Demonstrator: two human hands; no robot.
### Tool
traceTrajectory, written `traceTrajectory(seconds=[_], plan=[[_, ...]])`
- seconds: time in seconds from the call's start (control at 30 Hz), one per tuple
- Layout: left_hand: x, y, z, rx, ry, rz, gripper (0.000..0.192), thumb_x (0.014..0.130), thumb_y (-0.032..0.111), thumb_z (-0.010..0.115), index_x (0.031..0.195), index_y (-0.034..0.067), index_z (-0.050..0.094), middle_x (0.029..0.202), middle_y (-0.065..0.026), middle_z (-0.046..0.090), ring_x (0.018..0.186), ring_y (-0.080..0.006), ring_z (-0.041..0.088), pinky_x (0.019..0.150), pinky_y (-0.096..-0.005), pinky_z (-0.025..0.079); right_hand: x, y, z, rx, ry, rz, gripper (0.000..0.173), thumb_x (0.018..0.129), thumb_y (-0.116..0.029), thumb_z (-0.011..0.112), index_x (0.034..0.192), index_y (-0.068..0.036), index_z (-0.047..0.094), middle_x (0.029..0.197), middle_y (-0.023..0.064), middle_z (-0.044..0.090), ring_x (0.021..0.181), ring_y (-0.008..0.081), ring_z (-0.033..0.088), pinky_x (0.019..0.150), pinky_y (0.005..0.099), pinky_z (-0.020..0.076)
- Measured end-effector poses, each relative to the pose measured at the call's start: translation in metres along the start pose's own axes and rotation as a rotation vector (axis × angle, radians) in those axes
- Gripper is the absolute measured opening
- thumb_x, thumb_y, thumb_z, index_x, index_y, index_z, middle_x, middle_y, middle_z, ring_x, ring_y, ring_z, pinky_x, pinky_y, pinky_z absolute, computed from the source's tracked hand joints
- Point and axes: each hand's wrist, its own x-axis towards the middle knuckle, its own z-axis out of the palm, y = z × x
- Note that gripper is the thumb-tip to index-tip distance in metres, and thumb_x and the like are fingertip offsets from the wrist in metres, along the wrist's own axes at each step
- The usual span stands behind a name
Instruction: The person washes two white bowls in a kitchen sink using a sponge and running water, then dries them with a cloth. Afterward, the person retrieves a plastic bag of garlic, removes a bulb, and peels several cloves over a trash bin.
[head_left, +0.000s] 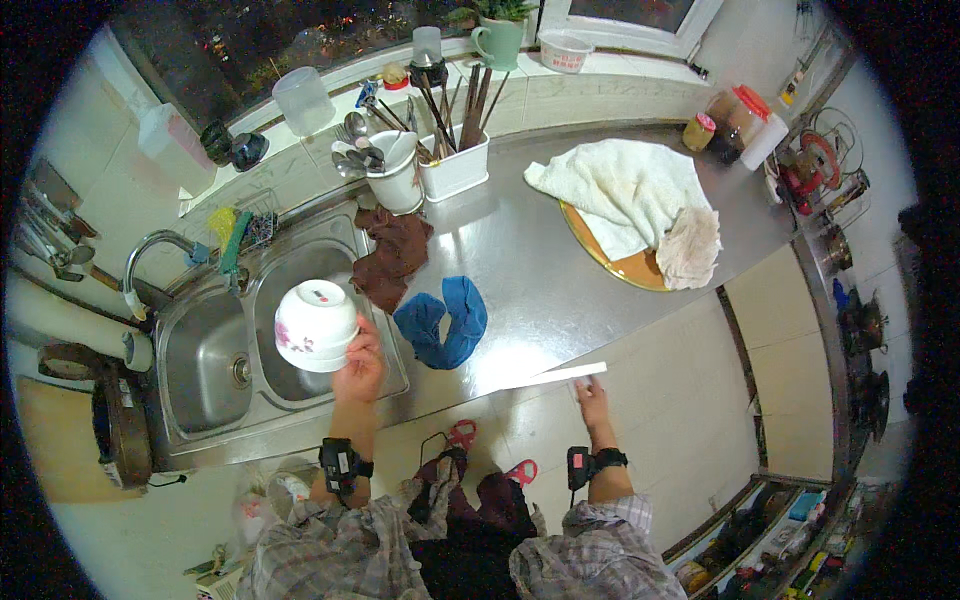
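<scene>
My left hand (361, 366) grips the side of a white bowl with pink flowers (316, 325), held tilted with its base facing up over the right basin of the double steel sink (211, 363). My right hand (592, 397) is at the lower right, its fingers at the end of a flat white strip-like object (562, 373) beyond the counter's front edge; what the object is, I cannot tell. Between my hands, a blue cloth (442, 324) lies on the steel counter (517, 300), with a brown cloth (391, 255) just behind it.
White holders with spoons (395, 174) and chopsticks (455, 164) stand at the back. A white towel (626, 187) and a beige cloth (689, 250) cover much of an orange tray (600, 251). The faucet (156, 244) rises behind the sink. Jars (699, 133) stand at the back right.
</scene>
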Motion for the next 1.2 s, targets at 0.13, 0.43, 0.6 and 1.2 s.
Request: traceTrajectory(seconds=[0.13, 0.43, 0.6, 1.2], plan=[[0.012, 0.023, -0.005, 0.278, 0.116, 0.080, 0.030, 0.086, 0.014, 0.049, 0.111, -0.001, 0.047, 0.098, -0.0141, 0.053, 0.064, -0.0133, 0.047, 0.050, -0.0215, 0.048, -0.021, -0.017, 0.023, 0.311, -0.233, 0.001, 0.068, 0.085, -0.031, 0.056, 0.137, -0.007, 0.022, 0.105, 0.0159, 0.053, 0.079, 0.0197, 0.056, 0.071, 0.0281, 0.0478], [0.163, -0.005, -0.016, 2.035, 0.658, 0.402, 0.033, 0.073, 0.008, 0.050, 0.101, -0.009, 0.048, 0.079, -0.0183, 0.060, 0.056, -0.0237, 0.062, 0.045, -0.0340, 0.049, -0.105, -0.005, -0.017, 0.210, -0.192, 0.473, 0.073, 0.080, -0.047, 0.057, 0.137, -0.013, 0.025, 0.121, 0.0168, 0.048, 0.088, 0.0266, 0.059, 0.065, 0.0433, 0.0459], [0.207, -0.011, -0.023, 2.559, 0.651, 0.203, 0.033, 0.077, 0.014, 0.048, 0.102, -0.008, 0.050, 0.079, -0.0209, 0.061, 0.054, -0.0285, 0.059, 0.052, -0.0371, 0.048, -0.134, 0.009, -0.031, 0.277, -0.064, 0.570, 0.075, 0.081, -0.049, 0.054, 0.138, -0.012, 0.020, 0.129, 0.0156, 0.042, 0.101, 0.0313, 0.054, 0.076, 0.0533, 0.0402], [-0.018, 0.086, 0.072, 1.482, 0.392, 0.573, 0.034, 0.083, 0.026, 0.051, 0.111, 0.008, 0.046, 0.101, -0.0097, 0.055, 0.084, -0.0212, 0.058, 0.060, -0.0342, 0.051, -0.052, -0.095, 0.042, 1.241, -0.100, 0.504, 0.112, 0.061, -0.088, 0.021, 0.140, -0.010, 0.000, 0.146, 0.0093, -0.006, 0.133, 0.0331, 0.000, 0.097, 0.0655, 0.0022]])
